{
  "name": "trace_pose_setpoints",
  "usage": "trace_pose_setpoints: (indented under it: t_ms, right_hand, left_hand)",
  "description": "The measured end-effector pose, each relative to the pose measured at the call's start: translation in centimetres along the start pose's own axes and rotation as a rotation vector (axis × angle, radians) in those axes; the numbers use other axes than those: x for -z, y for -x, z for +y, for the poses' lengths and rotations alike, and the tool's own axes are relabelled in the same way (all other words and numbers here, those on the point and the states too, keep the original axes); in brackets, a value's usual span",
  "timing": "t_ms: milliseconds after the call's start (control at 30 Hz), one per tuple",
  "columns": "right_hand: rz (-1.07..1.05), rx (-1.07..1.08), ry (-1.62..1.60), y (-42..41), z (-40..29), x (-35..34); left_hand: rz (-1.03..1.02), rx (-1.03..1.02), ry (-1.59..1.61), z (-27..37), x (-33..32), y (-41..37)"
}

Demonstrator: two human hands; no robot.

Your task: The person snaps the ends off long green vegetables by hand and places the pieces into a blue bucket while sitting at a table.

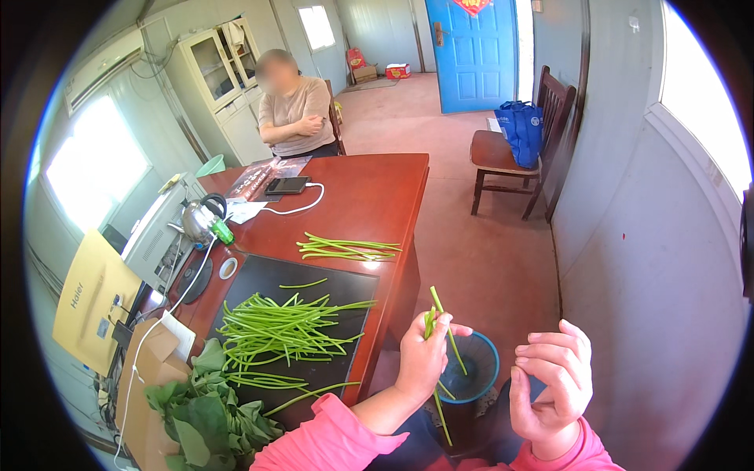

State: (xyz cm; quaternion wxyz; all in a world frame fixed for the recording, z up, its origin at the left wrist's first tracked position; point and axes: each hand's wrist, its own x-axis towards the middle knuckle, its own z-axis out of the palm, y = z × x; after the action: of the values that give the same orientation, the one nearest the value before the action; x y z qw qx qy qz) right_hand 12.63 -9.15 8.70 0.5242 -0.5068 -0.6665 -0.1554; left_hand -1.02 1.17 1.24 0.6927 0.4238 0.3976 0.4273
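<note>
My left hand (425, 352) is closed around a few green leaf stalks (456, 350), which stick out above and below the fist. Beneath and beyond it is a blue plastic basket (492, 368), low near my knees. To the right, my right hand (552, 380) is raised with curled, spread fingers. Its thumb tip is close to the fingertips, and nothing shows between them. A heap of green stalks (283, 327) lies on a black mat (359, 288) on the table. Further back, a smaller row of stalks (350, 247) rests on the bare wood. Leafy greens (206, 412) are piled at the near left.
The reddish wooden table (377, 188) carries a phone (287, 185) on a white cable, a kettle (197, 221), a tape roll (228, 268) and a monitor (88, 300). A person (297, 112) sits behind it with folded arms. A chair (489, 147) holds a blue bag (521, 132).
</note>
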Motion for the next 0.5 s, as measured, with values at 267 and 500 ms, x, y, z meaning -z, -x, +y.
trace_pose_setpoints:
  t_ms: [267, 500]
  right_hand:
    - [0.002, -0.013, 0.030, 0.0, 0.3, 0.3]
    - [-0.080, -0.590, -0.867, -1.3, 4.3, -0.6]
  left_hand:
    - [0.004, 0.003, 0.012, -0.2, -0.4, -0.1]
    - [0.011, -0.024, 0.024, -0.1, -0.2, -0.1]
